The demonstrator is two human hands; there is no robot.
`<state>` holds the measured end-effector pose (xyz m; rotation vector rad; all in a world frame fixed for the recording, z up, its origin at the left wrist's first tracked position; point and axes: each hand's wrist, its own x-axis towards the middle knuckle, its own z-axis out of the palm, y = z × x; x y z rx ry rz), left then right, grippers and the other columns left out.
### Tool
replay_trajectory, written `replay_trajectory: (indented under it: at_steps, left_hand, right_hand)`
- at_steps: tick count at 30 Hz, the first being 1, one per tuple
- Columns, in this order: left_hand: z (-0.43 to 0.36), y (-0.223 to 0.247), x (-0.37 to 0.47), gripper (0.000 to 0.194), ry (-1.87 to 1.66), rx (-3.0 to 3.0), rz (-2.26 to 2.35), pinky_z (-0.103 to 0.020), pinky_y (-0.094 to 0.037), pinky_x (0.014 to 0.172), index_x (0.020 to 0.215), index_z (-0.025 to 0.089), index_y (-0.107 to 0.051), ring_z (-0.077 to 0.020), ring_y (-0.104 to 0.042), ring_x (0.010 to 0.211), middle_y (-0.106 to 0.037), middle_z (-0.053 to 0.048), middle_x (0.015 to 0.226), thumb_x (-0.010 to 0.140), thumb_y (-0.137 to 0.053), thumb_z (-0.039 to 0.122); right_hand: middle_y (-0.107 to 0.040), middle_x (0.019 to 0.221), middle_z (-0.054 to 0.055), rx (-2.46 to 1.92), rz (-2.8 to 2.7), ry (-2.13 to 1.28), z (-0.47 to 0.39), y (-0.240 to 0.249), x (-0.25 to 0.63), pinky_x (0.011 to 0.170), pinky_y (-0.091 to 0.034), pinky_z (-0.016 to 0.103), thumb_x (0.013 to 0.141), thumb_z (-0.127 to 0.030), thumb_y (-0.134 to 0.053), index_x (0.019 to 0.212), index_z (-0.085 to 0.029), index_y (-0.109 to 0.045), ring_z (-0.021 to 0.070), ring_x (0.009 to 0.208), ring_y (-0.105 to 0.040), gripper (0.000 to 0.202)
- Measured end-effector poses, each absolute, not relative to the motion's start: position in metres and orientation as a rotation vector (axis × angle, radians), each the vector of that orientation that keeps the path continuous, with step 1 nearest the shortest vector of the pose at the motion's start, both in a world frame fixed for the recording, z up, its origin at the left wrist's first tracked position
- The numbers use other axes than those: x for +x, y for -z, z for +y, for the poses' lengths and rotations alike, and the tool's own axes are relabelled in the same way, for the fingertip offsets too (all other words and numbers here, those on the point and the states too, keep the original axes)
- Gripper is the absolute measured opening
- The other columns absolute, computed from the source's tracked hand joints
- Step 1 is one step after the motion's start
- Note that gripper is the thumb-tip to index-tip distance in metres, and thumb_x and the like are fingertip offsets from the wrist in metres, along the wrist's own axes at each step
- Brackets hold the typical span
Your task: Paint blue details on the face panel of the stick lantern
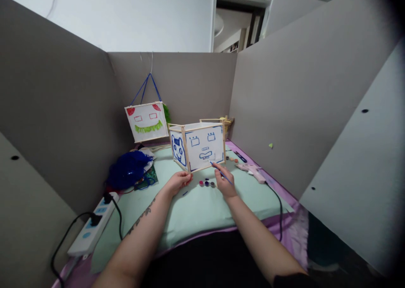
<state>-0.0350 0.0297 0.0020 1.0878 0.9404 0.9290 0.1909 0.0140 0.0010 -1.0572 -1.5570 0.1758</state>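
My left hand [179, 182] pinches the lower front corner of a wood-framed paper lantern [198, 155], holding it tilted above the table. Blue drawings cover two of its sides: a face with square eyes on the larger panel, an animal face on the narrow one. In my right hand [225, 180] is a thin blue paintbrush [221, 173], its tip at the blue mouth on the larger panel. Small paint pots [206, 184] sit on the table just below the lantern, between my hands.
Behind hangs another lantern [147, 123] on blue cords. Blue yarn [129, 170] lies at left, near a white power strip [93, 227]. A pink glue gun [253, 171] with a black cord rests at right. Grey partitions [177, 81] enclose the green-covered table [145, 208].
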Motion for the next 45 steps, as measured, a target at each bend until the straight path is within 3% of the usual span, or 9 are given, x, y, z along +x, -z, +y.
replay_trajectory:
  at_steps: [45]
  left_hand:
    - [0.0279, -0.0061, -0.0342, 0.034, -0.924, 1.104, 0.945, -0.024, -0.025, 0.049, 0.067, 0.012, -0.064, -0.0082, -0.042, 0.05, -0.057, -0.003, 0.059, 0.059, -0.079, 0.041]
  right_hand:
    - [-0.071, 0.102, 0.008, -1.075, -1.52, -0.279, 0.0161, 0.0034, 0.1894, 0.085, -0.053, 0.035, 0.091, -0.035, -0.047, 0.11, -0.021, -0.067, 0.0203, 0.096, -0.065, 0.031]
